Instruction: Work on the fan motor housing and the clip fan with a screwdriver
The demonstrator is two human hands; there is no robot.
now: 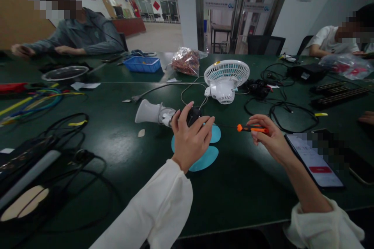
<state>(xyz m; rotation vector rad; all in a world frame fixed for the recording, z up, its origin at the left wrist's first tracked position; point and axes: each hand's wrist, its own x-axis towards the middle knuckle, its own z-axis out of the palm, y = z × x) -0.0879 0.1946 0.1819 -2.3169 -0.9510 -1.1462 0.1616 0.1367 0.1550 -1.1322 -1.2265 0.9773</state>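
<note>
My left hand (191,136) is bent over a small black fan motor (194,115), gripping it from above, and its fingers hide part of the motor. Under and beside that hand are blue fan blades (206,159). To the left of the motor lies a white fan stand (149,111) on its side. My right hand (269,136) pinches an orange and black screwdriver (254,128) by its handle, the thin shaft pointing left toward the motor. Farther back, a white fan cage with its rear housing (226,81) rests on the table.
A phone (315,159) with a lit screen lies near my right forearm. Cables (280,113) spread across the right, more at the left. A blue basket (142,63) and a clear plastic bag (186,62) stand at the back. People sit across the green table (122,194).
</note>
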